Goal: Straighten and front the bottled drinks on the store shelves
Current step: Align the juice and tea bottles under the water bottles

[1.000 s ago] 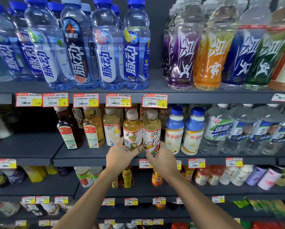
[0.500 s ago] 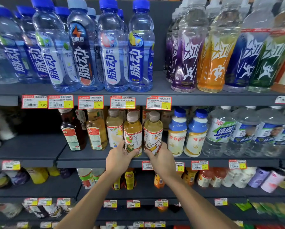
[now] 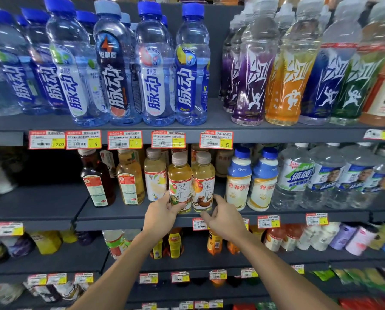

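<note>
Both bare forearms reach up and forward, converging, the left hand (image 3: 162, 214) curled round the lower part of a clear plastic bottle of amber tea with a white label (image 3: 179, 182), thumb across its front, and the right hand (image 3: 226, 218) just beside it, fingers spread, loosely bent, gripping nothing.

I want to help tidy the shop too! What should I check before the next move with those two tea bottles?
1. Label of left tea bottle faces out: ok.
2. Label of right tea bottle faces out: ok.
3. Both upright at the edge of the shelf: ok.
4. Grip of left hand on left tea bottle: ok.
5. Grip of right hand on right tea bottle: cannot tell, fingers are by its base.
6. Front of dark bottle faces out: not ok, back label shows.
</note>
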Demonstrator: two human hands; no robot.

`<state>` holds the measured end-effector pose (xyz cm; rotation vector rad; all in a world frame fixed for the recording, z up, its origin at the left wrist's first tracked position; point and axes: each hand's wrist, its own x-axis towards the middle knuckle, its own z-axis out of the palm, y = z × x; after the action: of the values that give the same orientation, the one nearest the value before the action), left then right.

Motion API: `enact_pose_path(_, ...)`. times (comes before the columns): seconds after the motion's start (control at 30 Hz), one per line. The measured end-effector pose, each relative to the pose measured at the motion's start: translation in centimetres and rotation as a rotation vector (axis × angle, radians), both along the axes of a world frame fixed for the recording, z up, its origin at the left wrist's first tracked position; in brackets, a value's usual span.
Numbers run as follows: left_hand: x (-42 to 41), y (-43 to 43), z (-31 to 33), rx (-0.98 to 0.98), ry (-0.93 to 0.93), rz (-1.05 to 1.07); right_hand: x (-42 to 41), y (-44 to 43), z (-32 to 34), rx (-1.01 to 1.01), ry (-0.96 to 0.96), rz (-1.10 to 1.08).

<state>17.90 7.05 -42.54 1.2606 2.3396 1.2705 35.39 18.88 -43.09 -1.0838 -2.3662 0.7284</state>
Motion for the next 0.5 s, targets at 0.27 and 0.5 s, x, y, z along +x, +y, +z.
enact_pose_path(0.27,0.1,0.2,0.0,0.015,-0.039,-0.041,-1.7,-1.2,-0.1,0.086,0.034,-0.158)
enact_pose_path(0.5,0.1,1.0,0.7,-0.070,0.000,-0.085,-0.8,-1.6,-0.2,0.070,0.078,-0.225)
